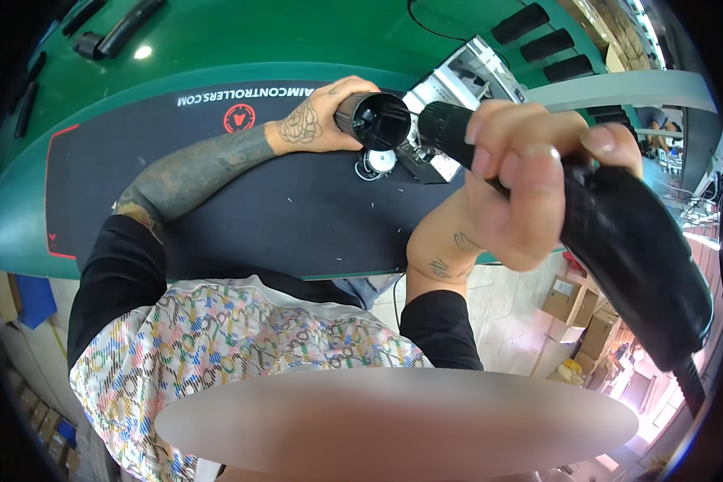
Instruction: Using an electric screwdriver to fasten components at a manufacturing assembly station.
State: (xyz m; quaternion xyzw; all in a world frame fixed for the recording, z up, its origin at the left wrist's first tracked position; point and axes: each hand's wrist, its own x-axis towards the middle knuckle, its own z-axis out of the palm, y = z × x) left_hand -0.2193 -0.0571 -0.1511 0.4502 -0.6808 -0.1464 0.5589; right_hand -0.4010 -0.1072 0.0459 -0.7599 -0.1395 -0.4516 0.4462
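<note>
My left hand (321, 116) is wrapped round a short black tube (347, 120), its open end turned toward the right and toward me. Dark, shiny parts show inside the tube, too dim to make out. In my right hand (530, 177) is a corded black power tool that looks like an electric screwdriver (643, 249), raised close to the camera. Its ribbed nose and thin bit point left at the tube's mouth; whether the bit touches the tube I cannot tell. Just below the tube lies a small round silvery part (380, 163) with a loop around it.
A dark mat (297, 201) with small scattered bits covers the green table (257, 36). Behind the tool stands a metal and clear-sided device (466, 76). Several black cylinders (546, 45) lie at the far right, more black tubular parts (128, 32) far left. Cardboard boxes (566, 301) stand on the floor.
</note>
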